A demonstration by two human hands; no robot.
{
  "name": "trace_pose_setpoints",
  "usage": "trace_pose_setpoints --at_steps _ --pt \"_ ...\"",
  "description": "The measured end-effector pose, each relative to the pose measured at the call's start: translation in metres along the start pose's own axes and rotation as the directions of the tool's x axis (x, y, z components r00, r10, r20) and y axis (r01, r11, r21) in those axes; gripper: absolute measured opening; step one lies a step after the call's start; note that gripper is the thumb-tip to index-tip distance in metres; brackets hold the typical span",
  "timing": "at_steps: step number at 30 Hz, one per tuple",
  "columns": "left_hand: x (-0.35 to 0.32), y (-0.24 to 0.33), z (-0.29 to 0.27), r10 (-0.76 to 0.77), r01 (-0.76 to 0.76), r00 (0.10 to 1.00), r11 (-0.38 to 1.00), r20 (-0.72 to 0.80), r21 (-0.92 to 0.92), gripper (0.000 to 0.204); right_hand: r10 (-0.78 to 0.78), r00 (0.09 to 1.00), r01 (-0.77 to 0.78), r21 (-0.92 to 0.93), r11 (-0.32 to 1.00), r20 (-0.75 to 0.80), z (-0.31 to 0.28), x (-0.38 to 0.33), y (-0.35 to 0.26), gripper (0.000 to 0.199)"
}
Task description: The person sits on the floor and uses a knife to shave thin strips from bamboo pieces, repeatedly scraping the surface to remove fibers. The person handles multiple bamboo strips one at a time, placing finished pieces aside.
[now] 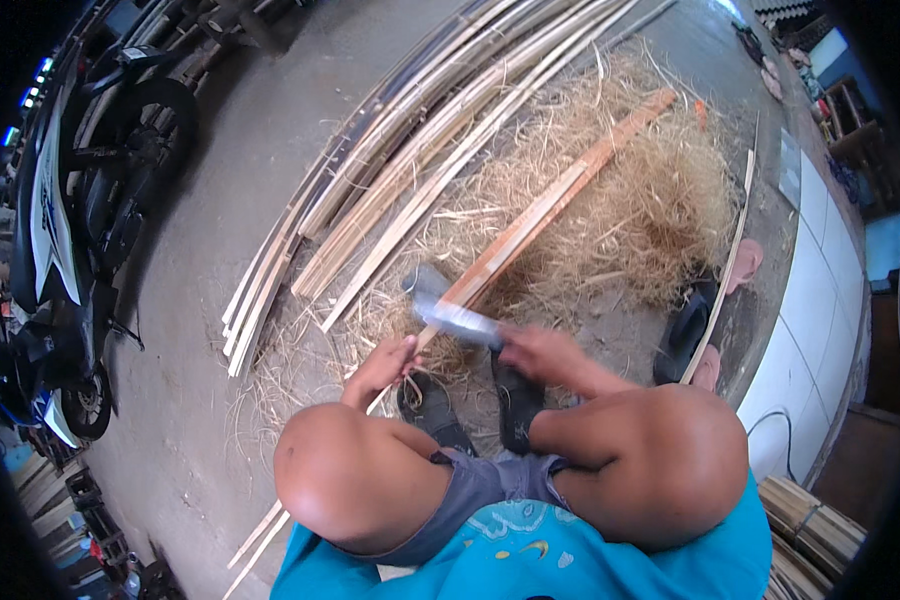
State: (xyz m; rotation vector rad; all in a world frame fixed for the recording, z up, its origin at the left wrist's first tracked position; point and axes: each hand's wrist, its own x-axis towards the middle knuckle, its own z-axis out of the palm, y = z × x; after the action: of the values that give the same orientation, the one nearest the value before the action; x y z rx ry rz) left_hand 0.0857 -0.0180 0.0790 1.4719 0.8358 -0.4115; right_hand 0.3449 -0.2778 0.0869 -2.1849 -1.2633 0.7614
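Observation:
Between my bent knees and the shavings, my left hand (385, 362) is closed around a narrow pale bamboo strip (427, 338), which also runs back beside my left knee. My right hand (540, 352) grips a broad-bladed knife (460, 318), blurred by motion. Its blade lies across the strip, near the close end of a long reddish wooden board (555, 208). That board slants away to the far right over the heap of curly shavings (670, 220). A blurred grey thing (428, 280) shows just beyond the blade; I cannot tell what it is.
Long bundles of split strips (410, 150) lie on the floor beyond my left hand. A motorcycle (100, 180) stands at the left. On the right are a thin stick (735, 245), pink sandals (745, 265), a black shoe (685, 335) and a white tiled ledge (810, 310).

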Motion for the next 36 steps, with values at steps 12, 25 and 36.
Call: trace_pose_setpoints --at_steps 12,25,36 --pt "0.01 -0.073 -0.034 -0.001 0.0 1.0 0.999 -0.026 -0.034 0.049 0.217 0.92 -0.198 0.091 0.976 -0.328 -0.063 0.025 0.054 0.044" --pt "-0.006 -0.022 -0.008 0.162 -0.149 0.979 0.983 -0.127 0.111 0.043 0.04 0.975 -0.041 -0.003 0.999 -0.218 -0.023 0.027 0.055 0.053" --pt "-0.007 -0.019 -0.003 0.174 -0.127 0.961 0.968 -0.215 0.216 0.048 0.133 0.986 -0.126 0.07 0.99 -0.097 -0.041 0.019 0.012 0.048"
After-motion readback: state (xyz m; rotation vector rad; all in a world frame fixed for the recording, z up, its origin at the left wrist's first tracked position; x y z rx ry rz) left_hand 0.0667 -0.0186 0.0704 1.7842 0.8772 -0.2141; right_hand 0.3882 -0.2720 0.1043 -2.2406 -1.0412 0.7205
